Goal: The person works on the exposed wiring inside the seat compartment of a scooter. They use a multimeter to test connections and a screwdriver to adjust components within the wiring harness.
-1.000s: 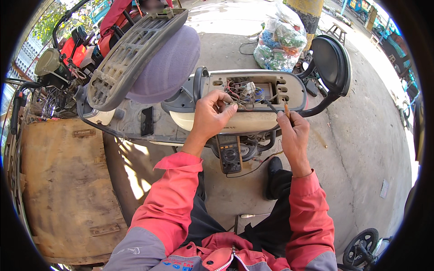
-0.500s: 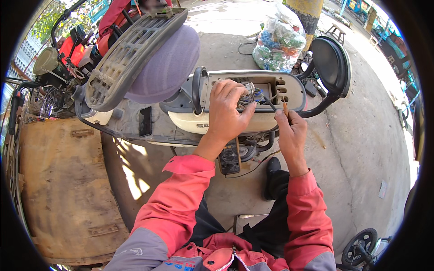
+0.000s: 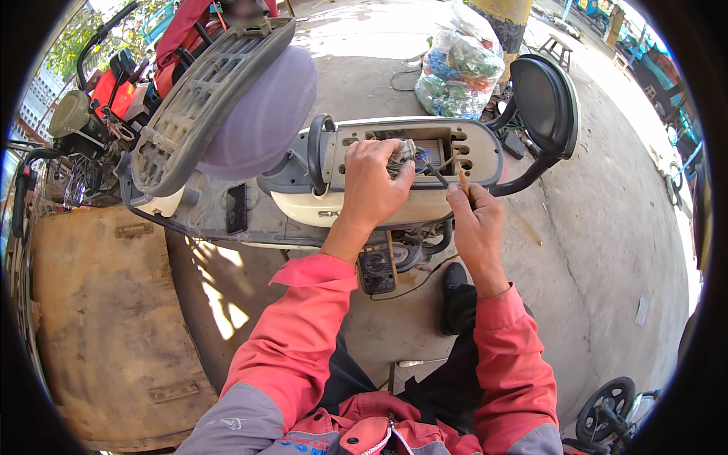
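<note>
My left hand (image 3: 373, 183) is closed around a white connector (image 3: 406, 149) among tangled wires (image 3: 425, 158) in the open compartment of a cream scooter (image 3: 292, 208). My right hand (image 3: 476, 224) grips a dark thin tool (image 3: 438, 177) and an orange-tan handled piece (image 3: 462, 180) together, their tips at the compartment. A multimeter (image 3: 377, 267) with a lead hangs below the scooter body, partly behind my left forearm.
The raised seat (image 3: 258, 114) with lavender cushion leans left, beside a phone (image 3: 236, 208) on the footboard. A black backrest (image 3: 544, 106) is at right. A bag of bottles (image 3: 459, 68), a striped column (image 3: 508, 26), a plywood board (image 3: 98, 318) and a small wheel (image 3: 605, 409) surround me.
My left hand has moved up and right onto the white connector, covering more of the wires. The whole scene has shifted slightly left in view, with my right hand still at the compartment.
</note>
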Available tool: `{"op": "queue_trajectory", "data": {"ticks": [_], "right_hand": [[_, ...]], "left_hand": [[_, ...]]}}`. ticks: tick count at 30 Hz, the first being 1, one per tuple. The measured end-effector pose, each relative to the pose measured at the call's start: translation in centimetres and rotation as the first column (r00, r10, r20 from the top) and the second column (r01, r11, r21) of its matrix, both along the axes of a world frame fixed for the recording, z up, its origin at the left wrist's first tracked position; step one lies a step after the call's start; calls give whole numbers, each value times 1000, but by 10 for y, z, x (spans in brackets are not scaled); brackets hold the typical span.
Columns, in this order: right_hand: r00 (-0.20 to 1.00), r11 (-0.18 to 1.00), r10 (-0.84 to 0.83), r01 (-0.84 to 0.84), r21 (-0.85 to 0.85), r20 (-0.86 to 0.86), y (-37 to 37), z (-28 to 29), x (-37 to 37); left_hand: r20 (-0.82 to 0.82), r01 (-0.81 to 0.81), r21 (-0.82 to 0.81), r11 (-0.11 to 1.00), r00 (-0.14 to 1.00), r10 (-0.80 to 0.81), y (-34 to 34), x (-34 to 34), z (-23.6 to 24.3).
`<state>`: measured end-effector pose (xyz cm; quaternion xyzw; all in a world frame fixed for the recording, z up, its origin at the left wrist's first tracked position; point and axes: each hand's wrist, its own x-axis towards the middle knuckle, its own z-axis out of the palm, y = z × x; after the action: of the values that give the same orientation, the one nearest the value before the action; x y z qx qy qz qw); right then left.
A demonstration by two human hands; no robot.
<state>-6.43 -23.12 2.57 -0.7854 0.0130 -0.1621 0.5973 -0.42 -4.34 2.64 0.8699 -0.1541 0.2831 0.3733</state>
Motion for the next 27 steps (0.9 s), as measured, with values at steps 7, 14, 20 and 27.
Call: {"op": "queue_trajectory", "data": {"ticks": [7,14,20,27], "right_hand": [[1000,1000,7,-7,8,-5,2,-4,1],[1000,1000,9,-9,8,-22,2,0,1],[998,998,59,-59,30,-25,7,6,-4],[996,996,93,-93,7,-4,11,7,-5]], "left_hand": [[-154,47,-140,989,986,-68,-2,0,-1],[-255,123,-509,852,924,-286,2,6,-9],[-280,151,-623,768,873,-399,6,5,-6],[-337,150,-670,727,811,-478,14,4,-10]]}}
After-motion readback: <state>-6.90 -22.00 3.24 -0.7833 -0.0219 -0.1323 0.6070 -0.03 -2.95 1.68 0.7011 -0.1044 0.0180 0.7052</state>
